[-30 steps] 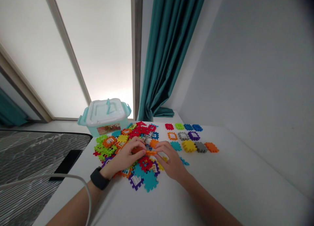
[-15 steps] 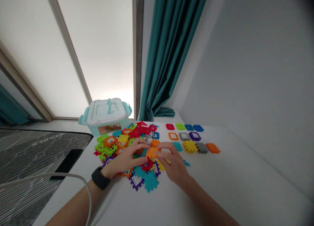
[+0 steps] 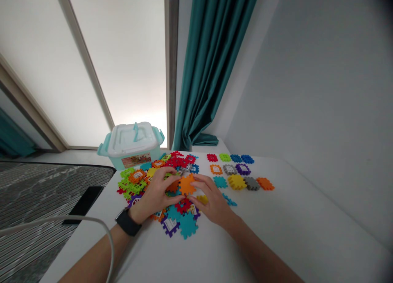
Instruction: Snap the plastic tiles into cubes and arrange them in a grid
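Note:
Over the pile of toy tiles, both hands meet at an orange notched building tile (image 3: 187,185). My left hand (image 3: 156,192), with a dark watch on the wrist, curls its fingers and thumb at the tile's left edge. From the right, my right hand (image 3: 212,198) pinches the tile's opposite edge. Whether a second orange tile lies behind it, I cannot tell. A darker orange tile (image 3: 173,187) shows between the left thumb and fingers. Below the hands lie a red tile (image 3: 182,206), a turquoise tile (image 3: 188,225) and a purple-framed window tile (image 3: 170,226).
Tiles sit in rows at the right, including a yellow tile (image 3: 237,182) and a purple one (image 3: 243,169). Behind the pile stands a lidded turquoise box (image 3: 132,146). A black phone (image 3: 83,203) lies at the table's left edge, and a white cable (image 3: 92,220) crosses in front.
The orange tile has turned to show its broad face and shifted slightly left. My left hand has drawn back a little; my right fingers have moved left with the tile.

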A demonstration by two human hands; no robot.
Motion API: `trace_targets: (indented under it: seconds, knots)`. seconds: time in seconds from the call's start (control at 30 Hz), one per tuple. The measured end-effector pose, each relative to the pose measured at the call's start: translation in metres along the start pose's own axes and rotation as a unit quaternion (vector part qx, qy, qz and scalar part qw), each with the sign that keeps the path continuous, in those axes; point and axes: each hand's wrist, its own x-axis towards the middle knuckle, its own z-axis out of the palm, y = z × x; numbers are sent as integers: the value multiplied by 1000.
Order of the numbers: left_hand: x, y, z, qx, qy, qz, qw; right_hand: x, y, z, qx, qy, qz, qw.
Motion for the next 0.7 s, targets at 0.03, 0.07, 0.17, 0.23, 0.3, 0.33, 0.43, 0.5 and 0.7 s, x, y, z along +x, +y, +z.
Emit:
trace_targets:
  seconds: [0.03,0.07,0.17,0.23,0.3,0.33,0.43,0.5,0.7]
  knots:
    - [0,0,1,2,-1,0,1000,0,0,1,-1,4,2,1000]
    - [-1,0,1,4,-1,-1,1000,0,-1,1,-3,8,2,1000]
    - [-1,0,3,15,-13,-1,1000,1,-2,2,-14,13,-6,1000]
    - [-2,-1,4,22,-25,-1,999,2,-4,2,-23,17,-9,1000]
    - [-2,-1,4,22,-25,-4,999,2,-5,2,-30,22,0,999]
    - [-2,-2,5,20,-21,-5,1000,2,-6,3,-32,22,7,999]
    - [-3,-2,5,14,-7,-4,1000,1,-6,3,-27,16,21,999]
    - [-4,-2,6,14,-5,2,1000,1,-6,2,-25,21,22,999]
    - [-4,0,7,27,-15,6,999,3,-7,0,-53,27,-11,998]
